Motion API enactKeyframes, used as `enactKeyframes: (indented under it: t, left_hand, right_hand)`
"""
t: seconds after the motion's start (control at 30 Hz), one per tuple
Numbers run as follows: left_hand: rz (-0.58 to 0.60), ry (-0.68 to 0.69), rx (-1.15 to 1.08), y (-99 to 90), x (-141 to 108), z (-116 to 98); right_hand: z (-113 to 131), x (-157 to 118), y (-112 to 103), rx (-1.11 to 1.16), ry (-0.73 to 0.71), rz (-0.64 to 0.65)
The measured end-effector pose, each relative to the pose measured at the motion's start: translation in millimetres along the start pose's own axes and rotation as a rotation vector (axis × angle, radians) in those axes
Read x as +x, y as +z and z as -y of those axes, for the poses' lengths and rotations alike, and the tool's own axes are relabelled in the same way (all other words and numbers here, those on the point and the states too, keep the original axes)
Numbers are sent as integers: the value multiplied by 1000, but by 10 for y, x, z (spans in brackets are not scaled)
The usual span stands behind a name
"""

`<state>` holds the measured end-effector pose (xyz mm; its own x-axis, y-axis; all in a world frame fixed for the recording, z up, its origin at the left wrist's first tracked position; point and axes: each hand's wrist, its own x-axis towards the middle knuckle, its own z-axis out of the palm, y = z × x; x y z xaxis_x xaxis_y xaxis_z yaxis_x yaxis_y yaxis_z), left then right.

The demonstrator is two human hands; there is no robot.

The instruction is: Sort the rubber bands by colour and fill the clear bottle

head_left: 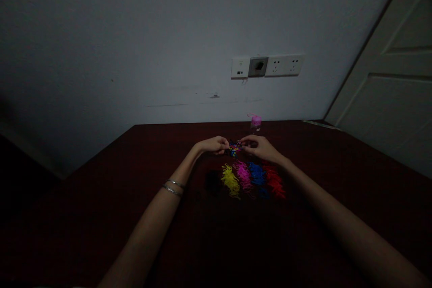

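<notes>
A small tangle of multicoloured strands (pixel 234 148) lies between my two hands on the dark red table. My left hand (pixel 216 145) is closed at its left edge, fingers bent around the strands. At the right edge, my right hand (pixel 257 146) pinches some strands between thumb and fingertips. Nearer to me lie separate heaps of short strands: yellow (pixel 231 182), pink (pixel 243 174), blue (pixel 257 173) and red (pixel 274 182). A dark patch, possibly a black heap (pixel 213 182), sits left of the yellow one; the dim light hides its detail.
Behind my right hand stands a clear bottle with a pink cap (pixel 256 121). The table (pixel 162 144) meets a pale wall bearing sockets (pixel 283 66). A panelled door (pixel 398 72) is at the right.
</notes>
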<state>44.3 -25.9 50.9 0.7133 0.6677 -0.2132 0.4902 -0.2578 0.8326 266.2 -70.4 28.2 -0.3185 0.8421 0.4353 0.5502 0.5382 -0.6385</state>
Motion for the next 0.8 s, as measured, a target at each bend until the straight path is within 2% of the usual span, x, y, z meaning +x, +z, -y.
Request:
enactKeyframes:
  t: [0.1,0.2,0.43,0.8]
  left_hand:
    - [24,16,-4,47,-10,-77]
    - [47,52,-13,73,-8,-125]
    - [34,90,-9,76,-6,-144]
    - [13,117,39,12,-91,-213]
  right_hand:
    - [126,17,162,-36,-49,57]
    - [174,-11,210,-72,-51,53]
    - [162,-33,180,-40,-87,37]
    - [13,-17,129,-74,-50,-7]
